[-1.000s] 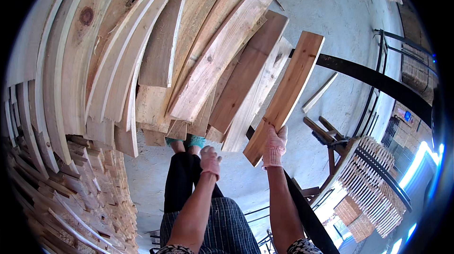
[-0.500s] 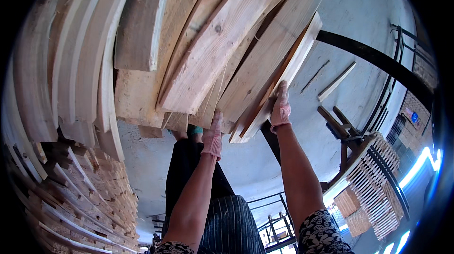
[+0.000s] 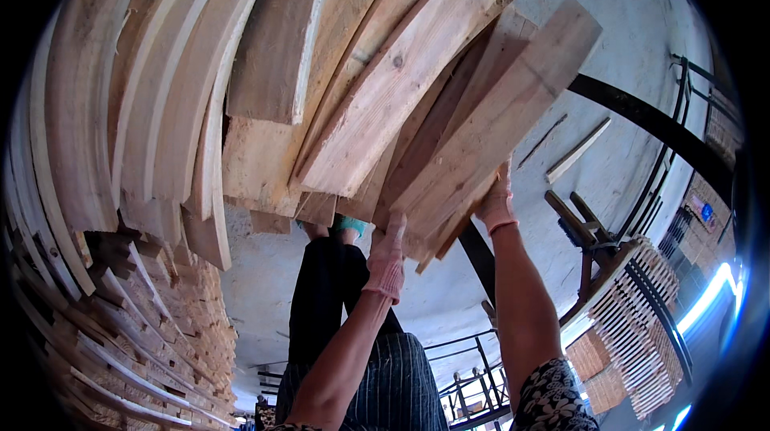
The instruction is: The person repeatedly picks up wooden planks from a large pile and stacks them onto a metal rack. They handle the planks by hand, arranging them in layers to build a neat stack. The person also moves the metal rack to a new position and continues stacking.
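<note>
Wide pale board [image 3: 499, 114] slanting between hands, atop other boards at right of pile [image 3: 409, 78]. Left hand [image 3: 388, 259], gloved, at board's near-left corner; pinching or merely pressing, cannot tell. Right hand [image 3: 496, 204], gloved, at right edge, fingers partly hidden by board (grip unreadable too). Boards underneath mostly covered; pile cut off at top. Open floor [image 3: 630, 38] beyond right edge; loose strip [image 3: 577, 150] there, black curved bar [image 3: 658, 121] near far end.
</note>
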### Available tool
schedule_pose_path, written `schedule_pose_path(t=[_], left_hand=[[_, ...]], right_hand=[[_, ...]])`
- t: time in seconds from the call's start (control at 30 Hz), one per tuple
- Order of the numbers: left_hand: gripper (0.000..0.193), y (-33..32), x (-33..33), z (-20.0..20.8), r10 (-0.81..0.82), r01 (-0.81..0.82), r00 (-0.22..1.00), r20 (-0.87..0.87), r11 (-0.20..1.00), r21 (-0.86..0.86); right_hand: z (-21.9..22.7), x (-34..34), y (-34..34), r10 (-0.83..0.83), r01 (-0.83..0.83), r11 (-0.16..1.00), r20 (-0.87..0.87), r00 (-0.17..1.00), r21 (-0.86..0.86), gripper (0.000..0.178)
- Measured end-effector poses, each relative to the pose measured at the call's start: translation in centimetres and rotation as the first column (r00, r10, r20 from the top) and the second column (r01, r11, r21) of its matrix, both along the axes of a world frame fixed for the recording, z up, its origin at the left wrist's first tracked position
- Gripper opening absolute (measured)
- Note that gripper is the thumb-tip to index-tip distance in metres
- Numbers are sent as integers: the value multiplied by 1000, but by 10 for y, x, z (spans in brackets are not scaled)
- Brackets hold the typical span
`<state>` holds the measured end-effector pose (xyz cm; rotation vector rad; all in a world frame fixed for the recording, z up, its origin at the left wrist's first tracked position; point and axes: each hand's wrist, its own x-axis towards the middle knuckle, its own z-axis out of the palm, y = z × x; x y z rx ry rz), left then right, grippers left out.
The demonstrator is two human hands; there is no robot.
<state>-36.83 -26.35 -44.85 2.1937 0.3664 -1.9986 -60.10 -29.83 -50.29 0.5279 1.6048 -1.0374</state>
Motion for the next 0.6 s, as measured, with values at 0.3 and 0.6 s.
schedule_pose_path(t=[0.3,0.6], left_hand=[[105,-33,20,16,-350,352,935,-48,935,50],[90,-29,41,-37,-363,330,931,-45,888,-320]], right_hand=[[-23,28,0,-59,61,998,105,993,-19,89],[-32,35,-6,27,-13,994,-128,991,105,71]])
